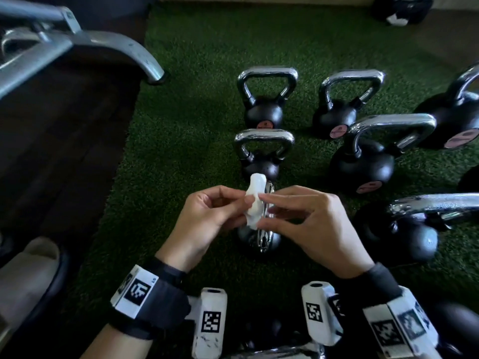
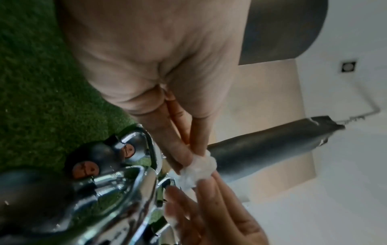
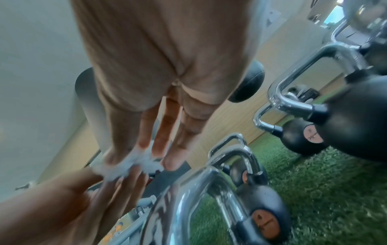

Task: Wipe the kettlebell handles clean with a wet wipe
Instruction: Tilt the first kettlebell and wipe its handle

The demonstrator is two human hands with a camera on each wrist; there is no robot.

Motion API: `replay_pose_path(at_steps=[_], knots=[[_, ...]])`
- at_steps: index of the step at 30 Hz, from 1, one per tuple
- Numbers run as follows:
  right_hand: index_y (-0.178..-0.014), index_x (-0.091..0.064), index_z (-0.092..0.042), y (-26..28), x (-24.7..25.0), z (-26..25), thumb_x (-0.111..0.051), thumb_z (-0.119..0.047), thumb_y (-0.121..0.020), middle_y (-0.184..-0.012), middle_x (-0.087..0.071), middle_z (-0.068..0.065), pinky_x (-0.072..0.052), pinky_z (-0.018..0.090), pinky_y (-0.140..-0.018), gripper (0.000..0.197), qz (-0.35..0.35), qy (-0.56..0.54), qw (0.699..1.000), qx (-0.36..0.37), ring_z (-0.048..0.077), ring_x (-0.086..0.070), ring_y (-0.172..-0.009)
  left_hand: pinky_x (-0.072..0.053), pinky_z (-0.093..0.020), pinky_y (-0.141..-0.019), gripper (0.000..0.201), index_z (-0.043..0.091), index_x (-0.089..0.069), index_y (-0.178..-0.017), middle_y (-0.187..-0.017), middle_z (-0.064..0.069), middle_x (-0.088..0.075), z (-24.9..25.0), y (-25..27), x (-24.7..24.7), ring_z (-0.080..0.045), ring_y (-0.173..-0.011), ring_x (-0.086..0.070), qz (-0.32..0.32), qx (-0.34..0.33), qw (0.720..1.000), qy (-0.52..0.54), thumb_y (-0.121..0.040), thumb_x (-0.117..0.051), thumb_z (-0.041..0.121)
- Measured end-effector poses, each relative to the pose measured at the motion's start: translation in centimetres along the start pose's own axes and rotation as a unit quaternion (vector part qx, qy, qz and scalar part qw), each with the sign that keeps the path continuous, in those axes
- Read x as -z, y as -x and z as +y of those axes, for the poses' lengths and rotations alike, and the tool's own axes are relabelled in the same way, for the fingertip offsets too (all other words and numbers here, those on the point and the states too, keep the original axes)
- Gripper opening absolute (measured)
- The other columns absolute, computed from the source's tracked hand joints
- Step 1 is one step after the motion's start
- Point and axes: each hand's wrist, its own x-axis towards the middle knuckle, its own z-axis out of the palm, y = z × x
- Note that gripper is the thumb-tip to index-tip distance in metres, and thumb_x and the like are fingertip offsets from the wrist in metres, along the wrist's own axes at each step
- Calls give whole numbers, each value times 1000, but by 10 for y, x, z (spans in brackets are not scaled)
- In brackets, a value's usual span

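Note:
A crumpled white wet wipe [image 1: 254,200] is held upright between both hands, just above the chrome handle [image 1: 265,234] of the nearest black kettlebell. My left hand [image 1: 220,211] pinches the wipe from the left; my right hand [image 1: 285,208] pinches it from the right. The left wrist view shows the wipe [image 2: 199,169] bunched between fingertips of both hands, with chrome handles [image 2: 134,185] just below. In the right wrist view the wipe [image 3: 130,164] is squeezed between the two hands' fingertips above a chrome handle [image 3: 201,190].
Several more black kettlebells with chrome handles stand on the green turf [image 1: 197,81], among them one [image 1: 264,99] straight ahead and one [image 1: 373,154] to the right. A grey machine frame [image 1: 77,40] reaches in at the upper left. Dark flooring [image 1: 57,141] lies left.

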Motion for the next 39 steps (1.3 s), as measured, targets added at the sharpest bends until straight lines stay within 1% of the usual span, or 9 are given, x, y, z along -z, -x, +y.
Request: replay_pose_path(at_steps=[7,11,13,15,17,19,24,28,39], knots=[[-104,-81,-23,-5,-9,6,-89,-35,-69,-104,-78,-12,-62,27,-80,38,51,-61,995,-54,5,-76,-87,-56,-35,-91,31,5,-80,-95,-95,-14,-76,1,-4,-10,-19,-89,-70,-66,46,997,-13,-78,-73,30],[-100,-81,-25,-7,-2,24,-90,-18,-74,-99,-79,-11,-60,26,-82,29,92,-39,991,-94,4,-75,-85,-57,-29,-85,14,17,-77,-105,-103,-5,-78,-16,-13,7,-12,-90,-72,-43,-19,991,-128,-96,-66,18],[-99,-80,-26,-6,4,41,-89,-13,-75,-97,-79,-8,-61,28,-83,29,139,-39,982,-122,8,-76,-84,-55,-33,-100,43,29,-65,-127,-125,4,-71,-38,-23,25,-9,-113,-67,-62,-50,948,-309,-92,-71,6],[-96,-79,-31,-4,4,62,-88,-9,-76,-94,-80,-5,-62,37,-87,31,157,-50,969,-181,12,-77,-86,-33,-37,-122,92,27,-32,-158,-160,4,-40,-66,-30,35,-11,-148,-35,-149,-62,860,-483,-81,-81,16],[-90,-80,-34,-3,-4,80,-88,-8,-75,-91,-81,-4,-61,45,-92,30,135,-70,959,-239,15,-77,-89,-8,-34,-130,127,14,-3,-164,-171,-2,-7,-100,-35,30,-14,-158,-2,-208,-118,802,-547,-72,-88,36],[-92,-81,-36,-5,-18,91,-88,-16,-73,-90,-81,-4,-61,45,-93,28,114,-64,956,-264,13,-77,-89,-6,-32,-129,136,10,1,-163,-171,-3,-1,-123,-35,13,-16,-158,3,-167,-146,805,-550,-68,-85,55],[-104,-82,-23,-16,-40,97,-82,-16,-83,-92,-79,-5,-44,-3,-69,22,94,36,960,-260,-14,-63,-75,-30,-43,-121,109,3,-22,-160,-162,-10,-32,-135,-43,-4,-26,-148,-33,-54,-207,795,-568,-79,-63,64],[-100,-82,-25,-21,-44,92,-80,-15,-85,-82,-73,-16,-45,0,-72,19,101,32,962,-253,-13,-64,-80,-35,-42,-119,106,3,-27,-158,-157,-8,-37,-135,-43,0,-23,-145,-39,-58,-203,842,-497,-77,-74,53],[-107,-81,-22,-35,-38,88,-77,-4,-83,-96,-78,-12,-55,18,-90,31,135,15,966,-218,-6,-70,-87,-39,-33,-117,111,19,-20,-161,-157,4,-33,-122,-43,1,-14,-141,-42,-62,-157,870,-464,-74,-82,48]])
